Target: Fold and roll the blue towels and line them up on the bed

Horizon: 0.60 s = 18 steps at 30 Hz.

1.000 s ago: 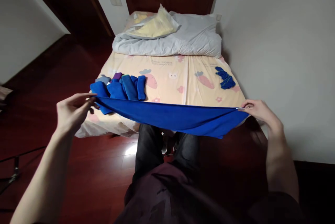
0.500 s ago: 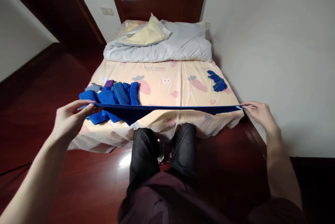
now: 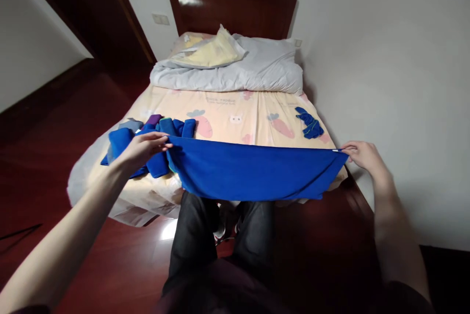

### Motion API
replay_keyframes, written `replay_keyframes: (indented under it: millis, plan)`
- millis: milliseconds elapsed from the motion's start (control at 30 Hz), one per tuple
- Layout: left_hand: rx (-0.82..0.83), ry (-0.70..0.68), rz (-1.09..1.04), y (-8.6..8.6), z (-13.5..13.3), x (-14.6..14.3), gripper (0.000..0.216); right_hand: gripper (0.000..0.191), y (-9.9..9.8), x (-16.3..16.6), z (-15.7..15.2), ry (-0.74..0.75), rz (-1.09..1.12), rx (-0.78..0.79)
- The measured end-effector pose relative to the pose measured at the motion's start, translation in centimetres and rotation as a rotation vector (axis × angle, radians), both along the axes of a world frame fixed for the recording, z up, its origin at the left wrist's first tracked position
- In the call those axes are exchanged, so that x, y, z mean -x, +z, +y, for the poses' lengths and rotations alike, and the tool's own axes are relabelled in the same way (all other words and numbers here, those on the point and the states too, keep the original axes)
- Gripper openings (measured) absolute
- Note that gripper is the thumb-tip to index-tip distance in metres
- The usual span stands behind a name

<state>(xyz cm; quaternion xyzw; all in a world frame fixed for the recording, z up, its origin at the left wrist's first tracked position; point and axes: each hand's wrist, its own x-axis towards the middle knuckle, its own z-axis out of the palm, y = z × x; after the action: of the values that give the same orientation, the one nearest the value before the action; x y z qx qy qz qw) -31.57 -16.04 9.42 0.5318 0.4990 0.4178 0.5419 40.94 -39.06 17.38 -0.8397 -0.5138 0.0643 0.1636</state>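
Observation:
A blue towel (image 3: 253,169) is stretched in the air over the foot of the bed, hanging down in front of my legs. My left hand (image 3: 141,150) pinches its left top corner, just above a row of rolled blue towels (image 3: 161,132) lying on the bed's near left part. My right hand (image 3: 362,154) pinches the towel's right top corner beyond the bed's right edge, close to the wall. Both hands are closed on the cloth.
The bed (image 3: 238,115) has a cream sheet with carrot prints. A grey duvet (image 3: 253,66) and yellow pillow (image 3: 209,52) are bunched at the headboard. A crumpled blue cloth (image 3: 310,124) lies at the right side. Dark red wooden floor (image 3: 55,123) surrounds the bed; a white wall (image 3: 385,59) is on the right.
My left hand has moved right and forward over the rolled towels. The towel, edge-on and taut half a second ago, now hangs down as a broad sheet. My right hand has stayed put.

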Motion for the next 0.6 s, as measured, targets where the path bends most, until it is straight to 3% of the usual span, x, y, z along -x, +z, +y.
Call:
replay_keyframes:
  millis: [133, 233, 333, 467, 600]
  plan:
    - [0.111, 0.082, -0.051, -1.2, 5.5, -4.9, 0.023, 0.009, -2.5, -1.2, 6.5, -0.060, 0.196, -0.040]
    - [0.085, 0.175, -0.130, -0.1, 9.1, -7.9, 0.018, 0.008, -3.1, -1.7, 10.4, -0.065, 0.152, -0.222]
    - [-0.009, 0.223, -0.205, 1.4, 11.7, -9.2, 0.017, 0.009, -3.0, -2.4, 12.5, -0.033, 0.128, -0.375]
    - [-0.244, 0.269, -0.231, 1.7, 12.7, -8.7, 0.027, 0.021, -4.5, -3.2, 12.6, 0.001, 0.168, -0.481]
    - [-0.343, 0.243, -0.038, -1.5, 10.8, -7.0, 0.035, 0.031, -8.8, -3.1, 11.0, 0.042, 0.099, -0.522]
